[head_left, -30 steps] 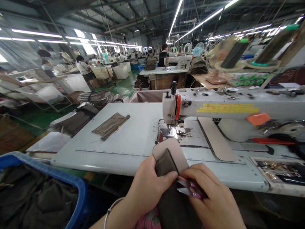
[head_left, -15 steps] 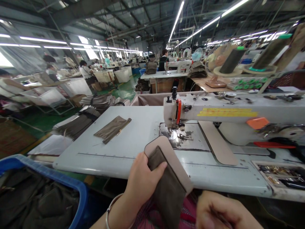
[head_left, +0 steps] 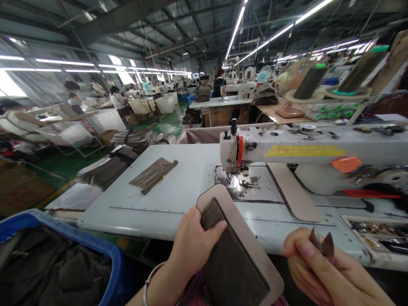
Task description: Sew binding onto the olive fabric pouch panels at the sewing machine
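Dim, with bright overhead tubes (head_left: 314,11)

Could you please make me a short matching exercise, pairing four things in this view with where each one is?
Things:
1. snips
2. dark-topped beige panel
3. blue tub
4. loose brown piece

Places:
A. at the lower left of the view, with dark pieces in it
B. held in the left hand
C. lying on the table, to the left of the sewing machine
D. held in the right hand, blades showing

Right pairs: 1-D, 2-B, 3-A, 4-C.
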`<state>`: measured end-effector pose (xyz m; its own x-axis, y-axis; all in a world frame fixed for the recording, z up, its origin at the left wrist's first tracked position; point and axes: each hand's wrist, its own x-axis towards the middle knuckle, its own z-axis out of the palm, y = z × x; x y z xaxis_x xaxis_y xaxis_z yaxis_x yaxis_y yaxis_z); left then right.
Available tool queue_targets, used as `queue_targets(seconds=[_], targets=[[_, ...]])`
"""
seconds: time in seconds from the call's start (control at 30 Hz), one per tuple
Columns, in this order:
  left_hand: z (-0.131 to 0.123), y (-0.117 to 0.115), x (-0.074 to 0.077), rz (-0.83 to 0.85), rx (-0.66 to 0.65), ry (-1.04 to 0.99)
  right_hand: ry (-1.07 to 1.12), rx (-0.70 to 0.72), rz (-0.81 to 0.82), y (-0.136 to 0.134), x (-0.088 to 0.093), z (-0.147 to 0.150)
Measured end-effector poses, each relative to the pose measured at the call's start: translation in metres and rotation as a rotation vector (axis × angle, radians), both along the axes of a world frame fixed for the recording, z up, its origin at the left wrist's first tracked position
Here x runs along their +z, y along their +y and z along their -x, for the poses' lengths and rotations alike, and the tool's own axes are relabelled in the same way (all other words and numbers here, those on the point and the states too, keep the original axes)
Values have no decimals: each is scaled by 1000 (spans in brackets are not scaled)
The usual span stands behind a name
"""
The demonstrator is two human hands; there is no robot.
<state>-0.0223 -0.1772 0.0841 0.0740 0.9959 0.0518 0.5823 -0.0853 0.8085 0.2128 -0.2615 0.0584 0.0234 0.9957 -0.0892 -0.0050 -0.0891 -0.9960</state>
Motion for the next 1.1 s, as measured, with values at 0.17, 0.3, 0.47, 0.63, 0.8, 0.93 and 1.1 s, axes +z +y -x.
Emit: queue_targets(seconds=[0.17, 0.3, 0.47, 0.63, 0.8, 0.93, 1.1], targets=[[0, 3, -2, 170, -194, -358, -698, -299, -258, 19, 3, -23], [-3, 0, -9, 282, -235, -493, -884, -114, -488, 18, 9, -3], [-6, -3, -9, 240, -236, -444, -933, 15, -582, 19, 8, 28], [-7, -5, -3, 298, -295, -498, -1102, -81, -757, 32, 2, 19], [-11, -6, 0, 343, -337, -586, -1166, -76, -855, 37, 2, 15], [-12, -7, -1, 309, -322, -541, -1161, -69, -854, 36, 1, 17], [-11, -7, -2, 301, -310, -508, -1067, -27, -770, 36, 1, 18]])
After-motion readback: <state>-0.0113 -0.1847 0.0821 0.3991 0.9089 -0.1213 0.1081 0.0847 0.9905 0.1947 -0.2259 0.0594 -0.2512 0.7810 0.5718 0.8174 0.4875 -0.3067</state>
